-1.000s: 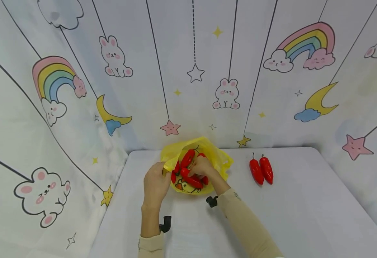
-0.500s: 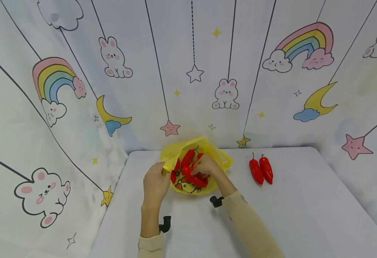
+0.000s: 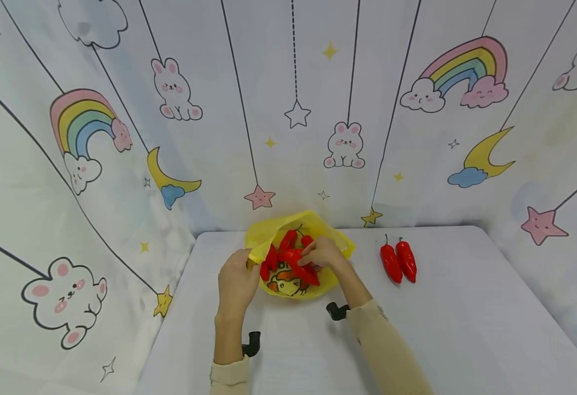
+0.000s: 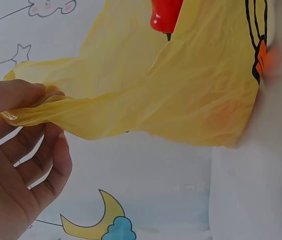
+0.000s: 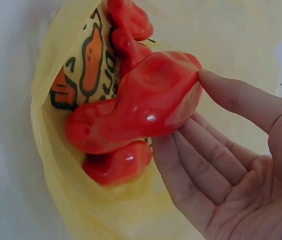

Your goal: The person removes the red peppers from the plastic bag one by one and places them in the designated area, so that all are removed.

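Observation:
A yellow plastic bag [image 3: 261, 233] with a printed cartoon bird lies on the table, mouth toward me. My left hand [image 3: 239, 278] pinches the left edge of its opening between thumb and fingers. Inside are several red chili peppers [image 3: 287, 241], glossy and partly overlapping. Reaching into the mouth, my right hand [image 3: 325, 253] pinches one red chili pepper [image 5: 161, 95] between thumb and fingertips. In the right wrist view that pepper lies over others in the bag. The left wrist view shows the bag's rim stretched from my left hand, with one pepper [image 4: 165, 15] behind it.
To the right of the bag, two more red chili peppers [image 3: 391, 264] lie side by side on the white table [image 3: 466, 307], stems away from me. Behind the table hangs a white cloth [image 3: 209, 137] printed with rabbits, rainbows and stars.
My right hand has shifted a little to the right with the pepper it pinches, and more of the printed bird shows. The left hand keeps its hold on the bag's edge.

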Demonstrator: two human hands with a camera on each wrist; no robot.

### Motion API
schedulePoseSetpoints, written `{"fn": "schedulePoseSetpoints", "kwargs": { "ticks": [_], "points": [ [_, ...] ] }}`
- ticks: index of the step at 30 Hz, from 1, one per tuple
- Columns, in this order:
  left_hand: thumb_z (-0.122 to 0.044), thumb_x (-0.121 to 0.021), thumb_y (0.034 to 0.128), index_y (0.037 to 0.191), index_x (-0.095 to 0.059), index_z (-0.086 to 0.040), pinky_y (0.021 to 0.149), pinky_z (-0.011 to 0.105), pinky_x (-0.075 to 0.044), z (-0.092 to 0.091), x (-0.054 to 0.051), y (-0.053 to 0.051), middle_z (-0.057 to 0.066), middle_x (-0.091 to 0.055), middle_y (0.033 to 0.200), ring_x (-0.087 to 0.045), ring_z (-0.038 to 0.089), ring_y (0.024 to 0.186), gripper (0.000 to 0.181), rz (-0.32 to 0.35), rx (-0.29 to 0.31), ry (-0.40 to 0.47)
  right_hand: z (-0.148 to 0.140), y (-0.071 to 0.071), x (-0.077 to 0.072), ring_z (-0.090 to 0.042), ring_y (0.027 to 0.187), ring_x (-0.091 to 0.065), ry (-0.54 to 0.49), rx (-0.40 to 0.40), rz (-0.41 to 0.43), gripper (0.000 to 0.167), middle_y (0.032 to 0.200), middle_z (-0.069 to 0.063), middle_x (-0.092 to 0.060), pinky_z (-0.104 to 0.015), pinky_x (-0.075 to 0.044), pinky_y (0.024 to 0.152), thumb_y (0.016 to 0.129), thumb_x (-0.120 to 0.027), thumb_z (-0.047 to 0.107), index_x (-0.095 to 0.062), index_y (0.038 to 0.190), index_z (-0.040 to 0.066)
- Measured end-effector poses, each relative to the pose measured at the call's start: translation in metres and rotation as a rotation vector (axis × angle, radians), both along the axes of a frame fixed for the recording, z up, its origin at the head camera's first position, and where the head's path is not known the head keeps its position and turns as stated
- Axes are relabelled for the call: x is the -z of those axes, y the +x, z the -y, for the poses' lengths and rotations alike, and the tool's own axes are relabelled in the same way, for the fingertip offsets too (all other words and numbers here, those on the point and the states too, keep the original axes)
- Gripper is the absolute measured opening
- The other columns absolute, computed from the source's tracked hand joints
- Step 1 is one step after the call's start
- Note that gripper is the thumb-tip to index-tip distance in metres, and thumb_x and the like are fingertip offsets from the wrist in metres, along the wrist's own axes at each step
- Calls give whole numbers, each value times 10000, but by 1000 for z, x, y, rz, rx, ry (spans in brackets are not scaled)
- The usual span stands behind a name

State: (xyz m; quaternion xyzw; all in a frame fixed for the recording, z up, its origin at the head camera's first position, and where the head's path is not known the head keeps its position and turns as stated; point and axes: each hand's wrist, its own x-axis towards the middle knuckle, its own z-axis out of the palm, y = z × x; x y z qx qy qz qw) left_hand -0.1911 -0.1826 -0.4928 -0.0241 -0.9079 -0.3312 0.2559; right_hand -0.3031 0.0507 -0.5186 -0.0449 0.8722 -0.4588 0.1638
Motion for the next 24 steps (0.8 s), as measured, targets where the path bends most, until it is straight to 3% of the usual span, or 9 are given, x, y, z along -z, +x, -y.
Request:
{"fn": "schedulePoseSetpoints", "kwargs": {
  "ticks": [18,24],
  "points": [
    [-16,-704,898,1044,-758,-53,733,378,-560,2,3,1,52,-692,898,-594,211,773,160,5,-11,6,-21,16,-25,-216,767,-740,-70,83,14,274,988,-111,-736,-363,-627,713,813,-896,186,-792,1018,36],
    [-25,-708,904,1053,-759,-51,759,388,-573,2,1,0,52,-696,905,-603,218,783,160,13,-15,5,-31,22,-29,-224,776,-739,-57,97,0,289,1001,-109,-735,-416,-627,772,817,-892,209,-795,1040,54]
  ]
}}
